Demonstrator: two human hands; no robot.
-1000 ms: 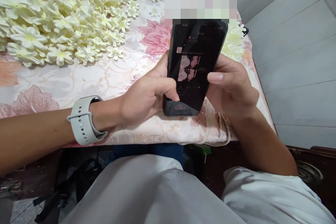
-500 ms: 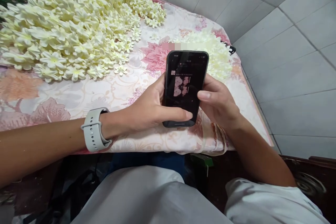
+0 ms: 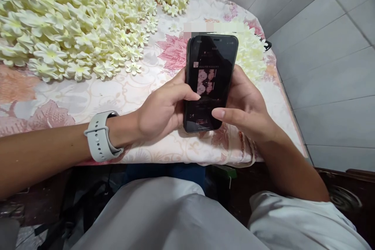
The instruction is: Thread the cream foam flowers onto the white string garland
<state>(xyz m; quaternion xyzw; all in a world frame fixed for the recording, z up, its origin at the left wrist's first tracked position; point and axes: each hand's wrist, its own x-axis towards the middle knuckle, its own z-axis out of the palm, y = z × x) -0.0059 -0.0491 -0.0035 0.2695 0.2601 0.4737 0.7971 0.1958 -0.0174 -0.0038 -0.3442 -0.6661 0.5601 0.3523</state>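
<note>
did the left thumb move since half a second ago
Yes, the left thumb has moved leftward and away from the tablecloth's near edge.

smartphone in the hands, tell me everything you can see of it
The smartphone is slim and dark, with rounded corners and a glossy, glass-like front facing the wearer. Its dim screen shows a dark page with a small pinkish picture bearing a play mark; most text is too small to read. It is held lengthwise above the floral tablecloth, top end away from the wearer. The left hand and right hand flank it, thumbs over the front. Its back is hidden.
</note>
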